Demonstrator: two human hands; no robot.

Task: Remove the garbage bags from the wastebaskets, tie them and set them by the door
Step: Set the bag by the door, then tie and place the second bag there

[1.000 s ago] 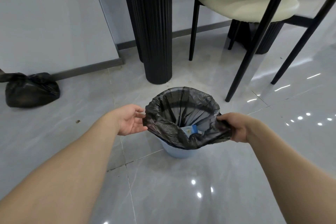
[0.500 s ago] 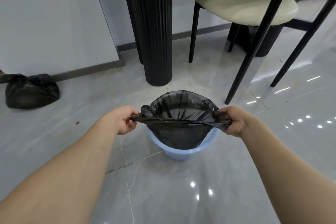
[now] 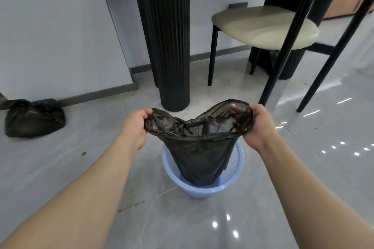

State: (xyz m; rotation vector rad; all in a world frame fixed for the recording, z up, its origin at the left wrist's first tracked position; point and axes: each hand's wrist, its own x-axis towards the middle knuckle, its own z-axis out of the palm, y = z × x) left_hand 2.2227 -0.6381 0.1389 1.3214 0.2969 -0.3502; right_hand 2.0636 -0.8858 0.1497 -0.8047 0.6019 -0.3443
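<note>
A black garbage bag (image 3: 200, 155) hangs half out of a light blue wastebasket (image 3: 235, 178) on the grey tiled floor. My left hand (image 3: 134, 127) grips the bag's rim on the left side. On the right side, my right hand (image 3: 258, 125) grips the rim, with its fingers tucked inside the opening. The bag's mouth is stretched wide between both hands, above the basket. Its bottom still sits inside the basket. A second black bag (image 3: 33, 117), tied shut, lies on the floor at the far left by the wall.
A black fluted column (image 3: 168, 46) stands just behind the basket. A chair with a cream seat (image 3: 265, 26) and black legs is at the right, with another chair's leg (image 3: 287, 40) crossing in front. A dark baseboard (image 3: 97, 95) runs along the wall.
Both hands took the bag's rim off the basket and lifted it, so the bag has risen partly out of the basket. The view has tilted up.
</note>
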